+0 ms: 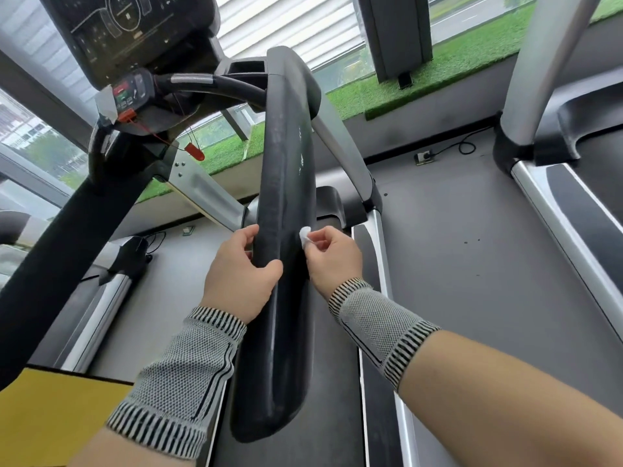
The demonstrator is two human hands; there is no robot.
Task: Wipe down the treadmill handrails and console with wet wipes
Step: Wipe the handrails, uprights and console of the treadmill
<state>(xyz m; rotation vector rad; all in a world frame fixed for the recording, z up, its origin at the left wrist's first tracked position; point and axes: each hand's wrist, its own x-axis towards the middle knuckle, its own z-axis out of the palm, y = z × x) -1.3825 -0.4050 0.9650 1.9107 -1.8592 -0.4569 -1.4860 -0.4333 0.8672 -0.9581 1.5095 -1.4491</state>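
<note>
No writing on the console at the upper left is coming through legibly. At centre frame, the left hand is gripping the black handrail, fingers wrapping it, while the right hand is pinching a small white wet wipe against the rail's right side.

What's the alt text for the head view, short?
A person's right hand pinches a small white wipe against the black treadmill handrail, while the left hand grips the rail from the other side. The dark console sits upper left.
</note>
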